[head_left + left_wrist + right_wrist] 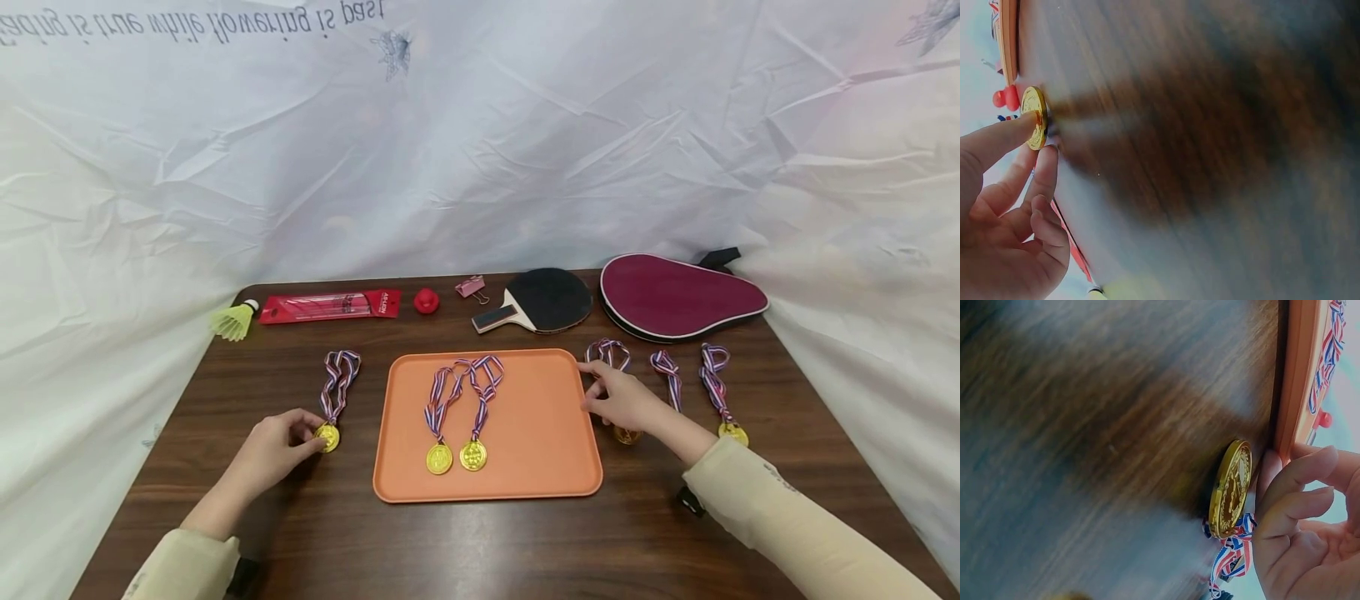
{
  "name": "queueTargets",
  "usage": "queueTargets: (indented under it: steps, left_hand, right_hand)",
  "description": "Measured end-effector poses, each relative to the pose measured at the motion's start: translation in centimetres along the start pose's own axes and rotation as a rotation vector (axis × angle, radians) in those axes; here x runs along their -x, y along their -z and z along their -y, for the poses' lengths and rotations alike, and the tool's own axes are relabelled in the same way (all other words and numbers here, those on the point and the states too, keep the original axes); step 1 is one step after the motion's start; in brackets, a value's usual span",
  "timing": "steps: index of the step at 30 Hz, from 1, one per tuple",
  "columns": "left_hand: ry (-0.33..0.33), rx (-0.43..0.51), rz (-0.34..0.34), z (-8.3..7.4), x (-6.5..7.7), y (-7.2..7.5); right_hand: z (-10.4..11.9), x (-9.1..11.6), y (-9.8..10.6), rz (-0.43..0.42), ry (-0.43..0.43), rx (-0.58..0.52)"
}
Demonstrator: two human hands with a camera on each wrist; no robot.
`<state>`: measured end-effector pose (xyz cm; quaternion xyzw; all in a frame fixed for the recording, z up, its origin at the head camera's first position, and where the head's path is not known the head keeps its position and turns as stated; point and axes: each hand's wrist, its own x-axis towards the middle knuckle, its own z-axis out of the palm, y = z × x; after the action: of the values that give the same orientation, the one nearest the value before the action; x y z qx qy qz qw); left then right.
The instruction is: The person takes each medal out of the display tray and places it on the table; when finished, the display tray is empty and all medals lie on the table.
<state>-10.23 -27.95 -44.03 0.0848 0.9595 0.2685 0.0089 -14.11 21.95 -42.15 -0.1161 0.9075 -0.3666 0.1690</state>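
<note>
My left hand (277, 446) pinches a gold medal (1035, 117) between thumb and fingers, left of the orange tray (536, 467). The medal's striped ribbon (339, 385) stretches away across the table. My right hand (626, 400) touches the tray's right side with index finger and thumb tips, its other fingers bent. Close below that hand is another gold medal (1232, 487), its ribbon (609, 352) partly hidden. On the tray lie two gold medals, the left one (439, 458) beside the right one (473, 455), ribbons laid toward the back.
Right of my right hand lie a ribbon (667, 371), its lower part behind the forearm, and a medal (733, 432). Along the back are a shuttlecock (234, 321), red packet (330, 306), red rubber duck (426, 301), binder clip (472, 287), table tennis bat (551, 300) and maroon bat case (678, 296).
</note>
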Motion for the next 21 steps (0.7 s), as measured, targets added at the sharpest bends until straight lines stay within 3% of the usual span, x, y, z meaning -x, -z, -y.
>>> queueTargets:
  steps: [6, 9, 12, 14, 17, 21]
  left_hand:
    - [-0.038, -0.031, -0.077, -0.7, -0.1, 1.3]
    - [-0.098, -0.033, -0.120, -2.0, -0.2, 1.4]
    - [-0.160, -0.021, -0.129, -4.0, -0.3, 0.6]
    - [-0.187, 0.022, -0.098, -5.4, -0.2, -0.3]
    - [-0.191, 0.153, 0.020, -7.4, 0.2, -1.7]
    - [-0.154, 0.269, 0.154, -9.3, 0.6, -3.4]
  right_hand:
    - [-0.1, 0.0, -0.1, -0.011, 0.003, -0.005]
    - [-0.2, 0.0, -0.1, -0.010, 0.001, -0.005]
    - [-0.3, -0.1, -0.1, -0.009, -0.003, -0.004]
    - [-0.3, -0.1, -0.1, -0.011, -0.006, -0.004]
    - [-0.3, -0.1, -0.1, -0.012, -0.009, -0.003]
    - [-0.2, 0.0, -0.1, -0.014, -0.011, -0.001]
